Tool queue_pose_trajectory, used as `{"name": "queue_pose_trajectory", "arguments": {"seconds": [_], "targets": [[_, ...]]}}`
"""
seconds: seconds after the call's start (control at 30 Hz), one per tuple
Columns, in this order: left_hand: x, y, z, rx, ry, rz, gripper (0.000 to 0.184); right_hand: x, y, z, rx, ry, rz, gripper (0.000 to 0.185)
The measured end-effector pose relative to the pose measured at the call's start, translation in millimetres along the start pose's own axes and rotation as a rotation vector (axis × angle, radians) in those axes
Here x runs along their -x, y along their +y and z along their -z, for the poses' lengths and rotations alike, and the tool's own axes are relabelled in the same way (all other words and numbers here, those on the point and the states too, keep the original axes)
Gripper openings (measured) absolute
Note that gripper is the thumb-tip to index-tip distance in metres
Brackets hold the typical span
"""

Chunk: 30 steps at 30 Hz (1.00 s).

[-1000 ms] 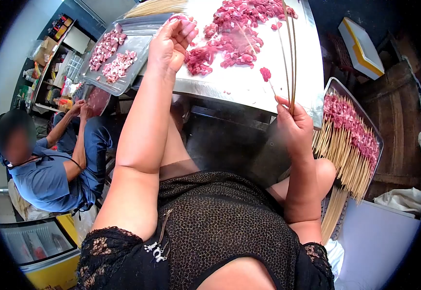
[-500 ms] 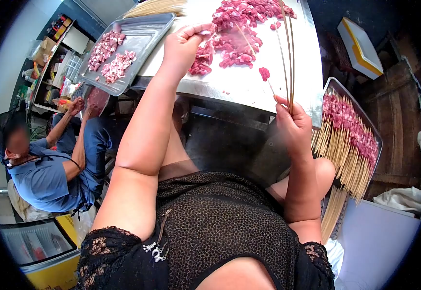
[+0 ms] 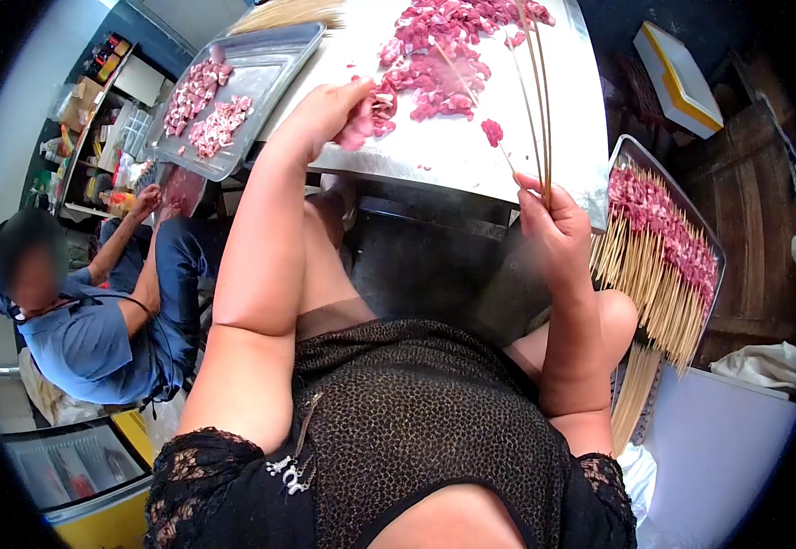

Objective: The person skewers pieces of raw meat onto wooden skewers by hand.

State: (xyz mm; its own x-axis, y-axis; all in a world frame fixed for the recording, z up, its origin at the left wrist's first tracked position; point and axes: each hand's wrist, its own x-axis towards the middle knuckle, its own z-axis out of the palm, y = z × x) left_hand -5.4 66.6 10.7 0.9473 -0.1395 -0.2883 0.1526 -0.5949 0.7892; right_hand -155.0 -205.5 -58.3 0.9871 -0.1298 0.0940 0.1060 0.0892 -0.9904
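Note:
My left hand (image 3: pixel 320 117) is closed round pieces of raw meat (image 3: pixel 356 128), over the near left edge of the white table (image 3: pixel 508 169). Just right of it spreads a pile of meat pieces (image 3: pixel 439 78), with one thin skewer lying across it. My right hand (image 3: pixel 553 220) pinches several bamboo skewers (image 3: pixel 535 91) at the table's near edge. One of them tilts left and carries a piece of meat (image 3: pixel 491 133) at its tip; the others point up, away from me.
A metal tray (image 3: pixel 270 78) with two heaps of meat stands at the table's left. Right of the table, another tray (image 3: pixel 636 146) holds rows of loaded skewers (image 3: pixel 659 238). A person in blue (image 3: pixel 78 348) sits at the left. A white and yellow box (image 3: pixel 682 82) stands back right.
My left hand has come down and toward me from the meat pile, and pink meat now shows under its fingers. My right hand still holds the skewers in nearly the same place.

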Motion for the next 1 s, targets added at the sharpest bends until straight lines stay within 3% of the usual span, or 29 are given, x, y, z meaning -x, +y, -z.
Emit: {"name": "queue_pose_trajectory", "arguments": {"seconds": [0.07, 0.17, 0.4, 1.0], "targets": [[-3.4, 2.7, -13.6, 0.704, -0.185, -0.013, 0.038, -1.2, 6.5, -1.8, 0.002, -0.016, -0.02, 0.022], [1.7, 20.0, -25.2, 0.985, -0.318, -0.191, 0.034, -2.4, 14.0, -4.7, -0.014, -0.04, -0.032, 0.022], [-10.1, 20.4, -33.9, 1.11, -0.101, -0.334, 0.032, 2.2, 17.4, -12.3, -0.012, -0.103, -0.064, 0.023], [-2.8, 27.8, -49.4, 1.18, -0.136, -0.29, 0.027, 1.9, 16.7, -15.2, 0.074, -0.037, -0.008, 0.023]]}}
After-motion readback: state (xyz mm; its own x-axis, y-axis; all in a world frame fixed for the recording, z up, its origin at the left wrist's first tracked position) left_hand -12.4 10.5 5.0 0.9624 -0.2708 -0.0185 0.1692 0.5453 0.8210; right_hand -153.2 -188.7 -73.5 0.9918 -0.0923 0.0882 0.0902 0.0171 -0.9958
